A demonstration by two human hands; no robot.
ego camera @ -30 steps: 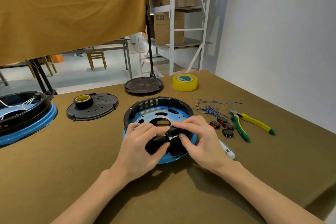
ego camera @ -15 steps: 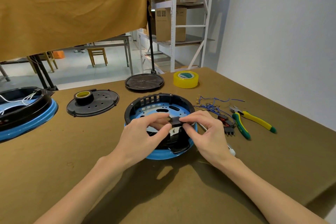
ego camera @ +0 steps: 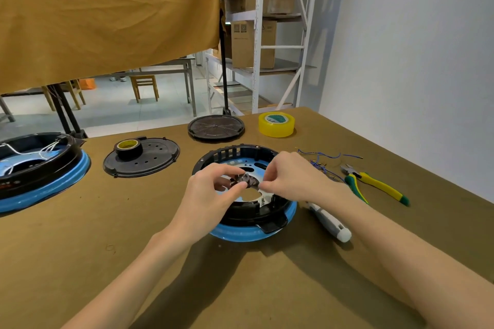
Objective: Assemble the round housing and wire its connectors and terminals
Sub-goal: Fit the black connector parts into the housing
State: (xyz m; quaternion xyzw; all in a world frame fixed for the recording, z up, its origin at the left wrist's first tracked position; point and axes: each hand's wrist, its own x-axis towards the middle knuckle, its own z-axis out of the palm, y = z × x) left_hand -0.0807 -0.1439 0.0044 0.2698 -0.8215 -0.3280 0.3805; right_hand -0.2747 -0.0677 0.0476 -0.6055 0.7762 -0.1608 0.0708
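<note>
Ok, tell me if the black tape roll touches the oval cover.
Touching. The head view shows the black tape roll sitting directly on the oval cover.

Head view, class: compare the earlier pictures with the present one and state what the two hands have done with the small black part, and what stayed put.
Both hands have lifted off the near rim of the round housing. The left hand and right hand now pinch the small black part together above the housing's middle; earlier they pressed it low at the near edge. The housing, yellow tape roll, pliers and black cover plates did not move.
</note>
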